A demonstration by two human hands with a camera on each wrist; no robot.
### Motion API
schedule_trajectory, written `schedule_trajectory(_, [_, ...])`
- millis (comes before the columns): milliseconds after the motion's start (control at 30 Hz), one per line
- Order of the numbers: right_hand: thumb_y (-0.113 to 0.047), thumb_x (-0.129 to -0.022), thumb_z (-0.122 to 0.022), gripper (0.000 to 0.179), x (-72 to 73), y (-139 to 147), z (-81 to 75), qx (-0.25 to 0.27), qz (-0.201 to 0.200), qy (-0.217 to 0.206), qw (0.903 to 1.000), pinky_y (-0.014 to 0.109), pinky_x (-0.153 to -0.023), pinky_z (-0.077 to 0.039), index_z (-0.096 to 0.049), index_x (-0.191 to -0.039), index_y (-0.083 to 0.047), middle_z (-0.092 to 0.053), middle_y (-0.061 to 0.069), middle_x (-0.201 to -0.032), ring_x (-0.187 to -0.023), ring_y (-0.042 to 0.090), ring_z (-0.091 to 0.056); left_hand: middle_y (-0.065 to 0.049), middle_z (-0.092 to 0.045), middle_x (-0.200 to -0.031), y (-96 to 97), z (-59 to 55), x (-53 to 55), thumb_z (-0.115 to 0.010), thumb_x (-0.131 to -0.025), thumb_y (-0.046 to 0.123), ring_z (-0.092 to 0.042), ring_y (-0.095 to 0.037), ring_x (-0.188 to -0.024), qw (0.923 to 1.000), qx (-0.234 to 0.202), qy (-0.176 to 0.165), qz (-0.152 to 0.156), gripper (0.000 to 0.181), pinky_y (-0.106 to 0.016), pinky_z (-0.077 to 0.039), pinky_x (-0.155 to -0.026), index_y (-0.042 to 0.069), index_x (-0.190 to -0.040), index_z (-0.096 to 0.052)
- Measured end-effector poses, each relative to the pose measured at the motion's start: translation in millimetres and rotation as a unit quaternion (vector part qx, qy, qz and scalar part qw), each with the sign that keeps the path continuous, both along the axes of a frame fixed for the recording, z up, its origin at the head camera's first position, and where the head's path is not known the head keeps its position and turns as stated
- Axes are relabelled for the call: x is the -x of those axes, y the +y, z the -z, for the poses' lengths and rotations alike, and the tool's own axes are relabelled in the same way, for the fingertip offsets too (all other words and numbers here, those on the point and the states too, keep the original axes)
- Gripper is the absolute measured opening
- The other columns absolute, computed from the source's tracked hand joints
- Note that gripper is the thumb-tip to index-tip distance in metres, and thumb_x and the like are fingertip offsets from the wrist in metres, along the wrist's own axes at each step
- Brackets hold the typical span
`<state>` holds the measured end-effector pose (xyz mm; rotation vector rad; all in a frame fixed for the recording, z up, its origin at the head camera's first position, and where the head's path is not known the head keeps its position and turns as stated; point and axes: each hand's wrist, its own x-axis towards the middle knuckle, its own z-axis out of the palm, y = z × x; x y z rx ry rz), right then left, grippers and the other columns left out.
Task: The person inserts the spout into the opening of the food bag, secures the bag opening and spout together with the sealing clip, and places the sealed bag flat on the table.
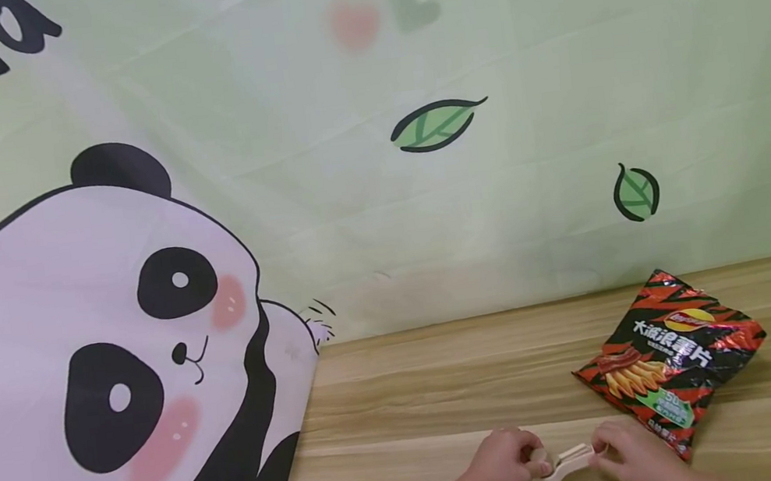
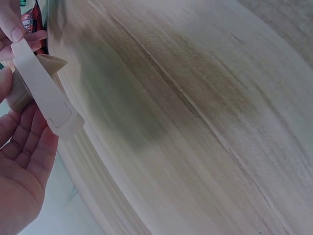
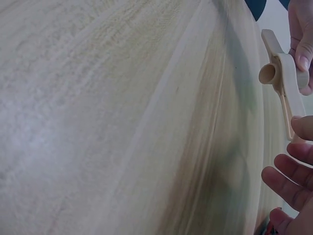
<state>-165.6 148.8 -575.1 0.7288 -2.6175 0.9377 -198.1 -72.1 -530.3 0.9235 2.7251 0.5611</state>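
Note:
Near the front of the table, both hands hold a cream plastic bag clip (image 1: 570, 469) with a long, narrow body. A short round spout (image 3: 267, 74) sticks out of its side in the right wrist view. My left hand (image 1: 504, 463) grips the clip around the spout, with thumb and fingers on either side. At the opposite end, my right hand (image 1: 630, 456) pinches the tip between thumb and finger, its other fingers spread loosely in the right wrist view. The clip's long flat bar (image 2: 43, 85) faces the left wrist camera. A red and black chip bag (image 1: 681, 366) lies just beyond my right hand.
The wood-grain table (image 1: 444, 391) runs back to a pale green cloth backdrop (image 1: 530, 202). On the left, a large printed panda (image 1: 103, 301) on the cloth borders the table's left edge.

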Motion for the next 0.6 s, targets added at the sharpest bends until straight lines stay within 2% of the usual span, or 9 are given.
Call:
schedule_trajectory(100, [-0.024,-0.071,-0.07,0.018,-0.3,0,3.2,0.0,-0.006,0.01,0.9999,0.019,-0.054,-0.03,-0.053,-0.07,-0.023,-0.044,-0.02,-0.068,-0.063,-0.005,-0.036,0.015,-0.049,-0.065,-1.1,1.5,-0.1,-0.067,-0.076,0.034,-0.037,0.006,-0.059,0.9998,-0.014,-0.007,-0.008,0.018,-0.009,-0.032,-0.054,0.017,-0.082,-0.065])
schedule_trajectory(200, [-0.025,-0.073,-0.069,0.016,0.1,1,5.4,0.001,-0.016,-0.001,0.9999,0.019,-0.054,-0.032,-0.053,-0.072,-0.023,-0.046,-0.021,-0.069,-0.063,-0.006,-0.038,0.014,-0.05,-0.065,-2.1,4.0,0.1,-0.067,-0.075,0.035,-0.037,0.007,-0.059,0.9997,-0.018,0.001,-0.014,0.02,-0.009,-0.032,-0.054,0.017,-0.083,-0.066])
schedule_trajectory(300, [-0.025,-0.074,-0.068,0.014,0.8,2,7.2,0.003,-0.032,-0.009,0.9994,0.019,-0.053,-0.033,-0.054,-0.073,-0.022,-0.047,-0.021,-0.07,-0.063,-0.007,-0.039,0.014,-0.05,-0.064,-2.5,6.8,0.4,-0.068,-0.074,0.037,-0.037,0.006,-0.058,0.9996,-0.014,0.012,-0.019,0.02,-0.009,-0.031,-0.053,0.018,-0.082,-0.066])
schedule_trajectory(467, [-0.027,-0.075,-0.068,0.013,0.8,4,10.2,-0.004,-0.051,-0.001,0.9987,0.018,-0.053,-0.03,-0.055,-0.072,-0.022,-0.046,-0.02,-0.07,-0.062,-0.007,-0.036,0.015,-0.049,-0.062,-2.0,10.3,-0.6,-0.068,-0.074,0.038,-0.038,0.006,-0.057,0.9994,-0.002,0.01,-0.033,0.021,-0.01,-0.03,-0.052,0.019,-0.082,-0.066])
schedule_trajectory(600, [-0.032,-0.077,-0.065,0.012,-1.2,4,8.0,-0.012,-0.049,-0.059,0.997,0.018,-0.054,-0.029,-0.057,-0.074,-0.023,-0.045,-0.02,-0.071,-0.063,-0.006,-0.035,0.016,-0.049,-0.062,-1.4,11.7,-1.7,-0.068,-0.073,0.039,-0.038,0.005,-0.056,0.9991,0.006,0.012,-0.04,0.022,-0.011,-0.03,-0.052,0.02,-0.082,-0.066])
